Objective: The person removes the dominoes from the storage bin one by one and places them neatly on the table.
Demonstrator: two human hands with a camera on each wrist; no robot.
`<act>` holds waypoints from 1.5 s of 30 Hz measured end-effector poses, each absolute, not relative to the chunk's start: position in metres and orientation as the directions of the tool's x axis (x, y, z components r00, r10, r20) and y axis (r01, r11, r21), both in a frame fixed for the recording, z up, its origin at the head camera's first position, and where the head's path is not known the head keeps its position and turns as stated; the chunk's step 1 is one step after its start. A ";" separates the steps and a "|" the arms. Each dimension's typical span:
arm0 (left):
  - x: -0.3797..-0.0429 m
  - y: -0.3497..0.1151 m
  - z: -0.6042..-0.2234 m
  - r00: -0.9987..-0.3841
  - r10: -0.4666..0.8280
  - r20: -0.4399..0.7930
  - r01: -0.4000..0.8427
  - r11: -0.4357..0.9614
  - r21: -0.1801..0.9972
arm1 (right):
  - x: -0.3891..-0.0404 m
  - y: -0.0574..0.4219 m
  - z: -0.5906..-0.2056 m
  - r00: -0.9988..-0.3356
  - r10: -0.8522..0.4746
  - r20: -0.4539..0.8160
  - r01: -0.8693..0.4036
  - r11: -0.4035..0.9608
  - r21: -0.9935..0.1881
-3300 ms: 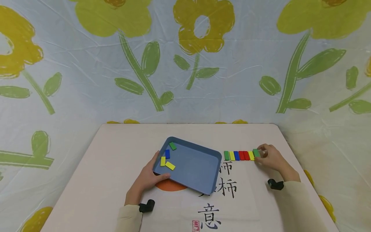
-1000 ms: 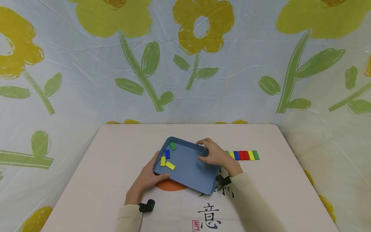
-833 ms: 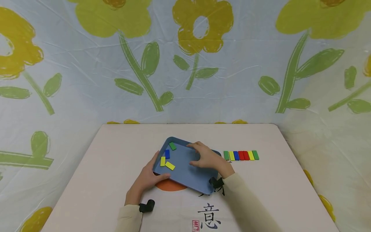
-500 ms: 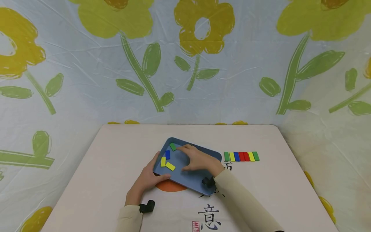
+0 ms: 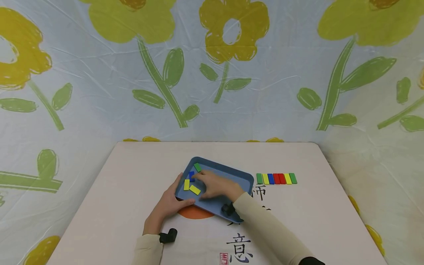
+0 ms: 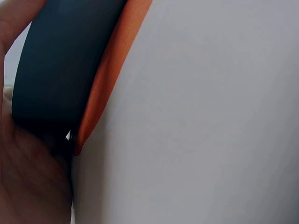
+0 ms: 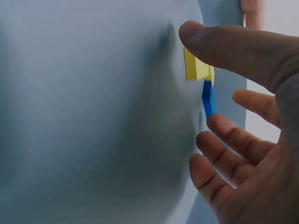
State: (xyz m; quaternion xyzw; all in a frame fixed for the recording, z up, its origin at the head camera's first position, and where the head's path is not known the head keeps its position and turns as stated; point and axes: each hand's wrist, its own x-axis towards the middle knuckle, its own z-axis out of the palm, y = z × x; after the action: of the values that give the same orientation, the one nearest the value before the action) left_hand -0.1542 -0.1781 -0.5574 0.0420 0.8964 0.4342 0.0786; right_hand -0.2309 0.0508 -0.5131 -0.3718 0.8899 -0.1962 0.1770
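Note:
My left hand (image 5: 168,203) grips the left end of a blue rectangular tray (image 5: 239,179), thumb along the near rim. In the left wrist view the hand sits against the tray's dark side wall (image 6: 65,60). Inside the tray lie a green tile (image 5: 197,167), a blue tile (image 5: 191,175) and two yellow tiles, one upright in view (image 5: 187,184) and one slanted (image 5: 194,190). Over them reaches my right hand (image 5: 218,184), thumb and fingers spread apart, fingertips right by the blue tile. The right wrist view shows a yellow tile (image 7: 195,67) and the blue tile (image 7: 208,99) beyond the parted fingers.
Right of the tray, a straight row of several coloured tiles (image 5: 276,179) lies on the pale table (image 5: 318,221). A cloth with black brush characters (image 5: 239,248) and an orange shape (image 5: 195,212) lies partly under the tray. A flowered backdrop (image 5: 258,110) surrounds the table.
My right hand has let go of the green tile at the row's right end and moved left over the tray to the loose tiles. The left hand has kept its grip on the tray.

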 end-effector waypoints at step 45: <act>-0.153 -0.177 -0.555 -0.982 0.136 -0.135 -0.023 0.617 0.787 | -0.229 0.095 -0.497 -0.781 -0.623 -0.025 -0.424 0.560 -0.711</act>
State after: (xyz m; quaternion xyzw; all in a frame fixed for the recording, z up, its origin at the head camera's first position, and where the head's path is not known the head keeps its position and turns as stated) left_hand -0.1533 -0.1771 -0.5546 0.0315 0.8944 0.4367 0.0908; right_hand -0.2289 0.0950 -0.4965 -0.3003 0.8724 -0.3600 0.1383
